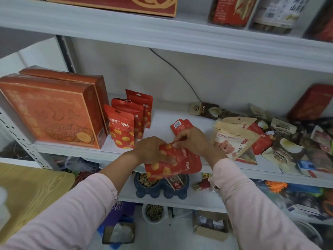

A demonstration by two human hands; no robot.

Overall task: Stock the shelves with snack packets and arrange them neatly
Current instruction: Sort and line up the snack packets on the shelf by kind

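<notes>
red snack packet with yellow dots (pixel 178 163), glossy plastic, hangs over the front edge of the white metal shelf (pixel 162 114). left end has big orange cardboard boxes (pixel 52 112), then three matching red packets (pixel 124 130) standing up. left hand (pixel 149 150) fingers curl round the held packet, right hand (pixel 194 139) pinches its top. messy pouch pile (pixel 270 141) at the right end.
</notes>
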